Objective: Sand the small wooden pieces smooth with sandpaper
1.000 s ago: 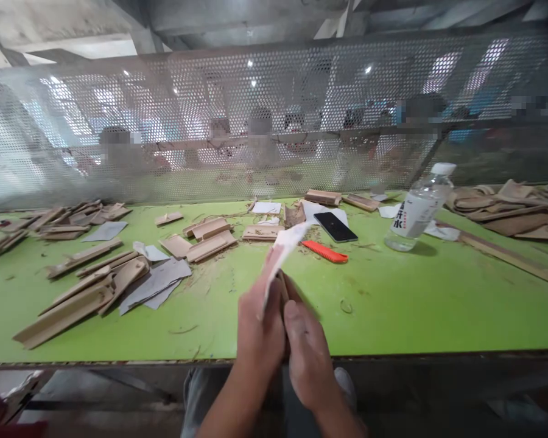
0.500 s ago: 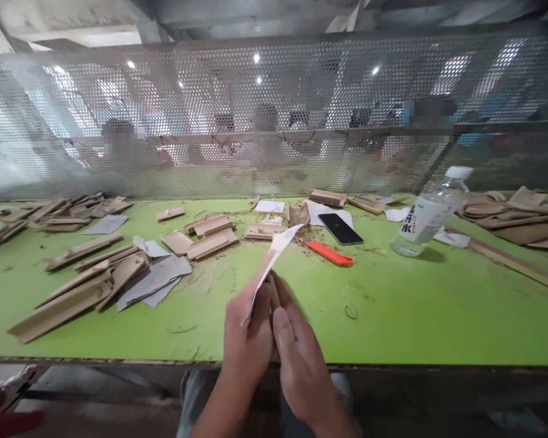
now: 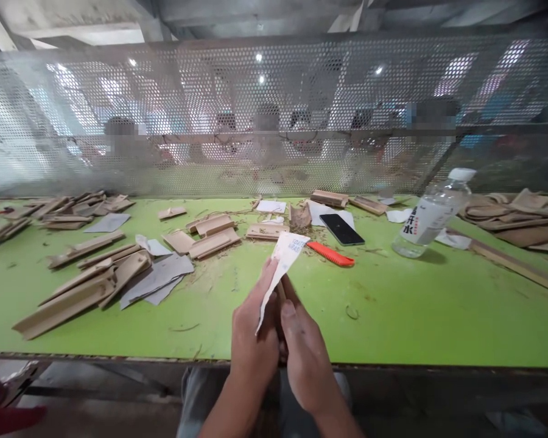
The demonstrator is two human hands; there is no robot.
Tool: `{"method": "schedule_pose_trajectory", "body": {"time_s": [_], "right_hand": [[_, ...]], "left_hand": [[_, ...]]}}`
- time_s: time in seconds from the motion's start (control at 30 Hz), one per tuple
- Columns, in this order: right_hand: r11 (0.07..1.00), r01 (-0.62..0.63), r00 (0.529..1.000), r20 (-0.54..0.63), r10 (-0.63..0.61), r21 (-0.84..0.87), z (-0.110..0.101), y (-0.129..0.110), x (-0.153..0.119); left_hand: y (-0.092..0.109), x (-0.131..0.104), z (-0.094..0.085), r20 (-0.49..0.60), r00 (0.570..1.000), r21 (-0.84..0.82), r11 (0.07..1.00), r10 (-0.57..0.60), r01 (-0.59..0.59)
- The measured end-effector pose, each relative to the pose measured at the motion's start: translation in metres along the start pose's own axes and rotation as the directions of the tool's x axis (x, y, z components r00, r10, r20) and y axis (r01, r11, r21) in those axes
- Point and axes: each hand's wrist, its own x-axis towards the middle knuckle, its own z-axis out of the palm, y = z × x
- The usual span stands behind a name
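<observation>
With the green table (image 3: 383, 316) spanning the view, both forearms reach in from the near edge, hands angled together over it. Left hand (image 3: 254, 331) curls round printed sandpaper (image 3: 285, 252), fingers mostly hidden. Right hand (image 3: 304, 344) presses alongside, thumb up, fingers closed on a wooden piece (image 3: 281, 293) between the palms. Red cutter (image 3: 331, 253) lies just beyond.

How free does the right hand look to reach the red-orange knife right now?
Probably not free as is: the right hand is closed on a brown piece. Otherwise, bare green tabletop leaves the way to the knife open.
</observation>
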Motion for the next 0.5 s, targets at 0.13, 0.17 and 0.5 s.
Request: {"method": "schedule_pose_trajectory", "body": {"time_s": [0.13,0.17,0.5], "right_hand": [[1.0,-0.009,1.0,-0.019,0.008,-0.018,0.002,-0.001,-0.001],[0.999,0.002,1.0,-0.004,-0.002,-0.034,0.002,-0.002,-0.002],[0.998,0.028,0.999,0.035,-0.026,-0.06,0.001,-0.002,0.0]], "left_hand": [[0.013,0.002,-0.001,0.032,0.998,-0.042,0.998,-0.051,0.052],[0.017,0.003,-0.003,0.028,0.997,-0.041,0.997,-0.066,0.067],[0.017,-0.003,-0.009,-0.011,0.993,0.031,0.993,-0.114,0.114]]}}
